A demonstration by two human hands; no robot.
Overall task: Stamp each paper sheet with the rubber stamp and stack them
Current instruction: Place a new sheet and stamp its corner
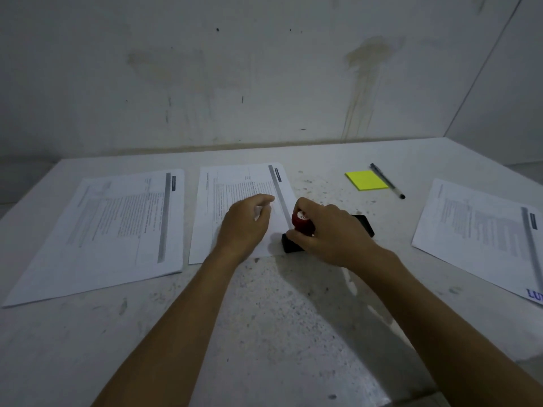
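A printed sheet (pixel 117 227) is seen at the far left of the pale speckled counter (pixel 279 312), lying flat w/ its grey header bar toward the right edge. Just beside it, apart by a narrow gap, a middle sheet (pixel 235 186) is laid flat. The left hand (pixel 246 223) is rested on this middle sheet near its right edge; fingers are loosely curled, fingertips on the paper, nothing gripped as far as can be told. Next to the sheet's lower right corner the rubber stamp (pixel 302 223) is held by the right hand (pixel 329 233): its red knob is pinched betw. thumb and fingers, and its black base is down at the counter, close to or just over the sheet's corner; which cannot be told. A black block (pixel 365 224), partly hidden behind the right hand, is seen on the counter. Further back and right, a yellow sticky-note pad (pixel 365 180) is placed flat, w/ a pen (pixel 387 181) just beside it along its right edge. At the far right a third sheet (pixel 482 230) is laid, well apart from the others, w/ blue stamped letters at its near corner, cut off by the frame edge.
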